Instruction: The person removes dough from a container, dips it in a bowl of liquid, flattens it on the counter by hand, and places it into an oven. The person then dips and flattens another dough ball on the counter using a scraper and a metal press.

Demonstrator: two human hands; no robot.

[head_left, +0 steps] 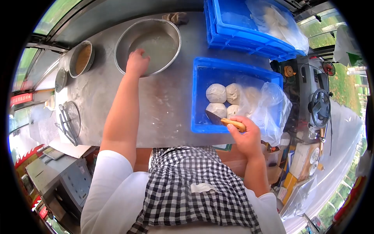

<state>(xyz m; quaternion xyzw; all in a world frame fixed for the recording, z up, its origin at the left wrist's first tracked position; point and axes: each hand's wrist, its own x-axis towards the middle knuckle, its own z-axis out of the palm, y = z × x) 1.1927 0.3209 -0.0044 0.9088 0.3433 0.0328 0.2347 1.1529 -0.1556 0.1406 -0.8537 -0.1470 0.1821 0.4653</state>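
Observation:
My left hand (138, 63) reaches over the near rim of a large metal basin (174, 24) that holds cloudy water (161, 48). Its thumb stands apart from the fingers, and nothing shows in its grasp. In my right hand (247, 137) is a scraper (234, 124) with a wooden handle and a dark metal blade. The blade tilts against or just over the front left dough ball (216, 110); contact is hard to tell. Several pale dough balls sit in a blue crate (193, 97), the right-hand ones partly covered by clear plastic film (269, 107).
Stacked blue crates (249, 43) with a plastic bag (278, 23) stand behind at the right. On the metal table's (163, 109) left are a bowl with brown contents (83, 58) and a wire rack (69, 123). A cloth (176, 18) lies behind the basin.

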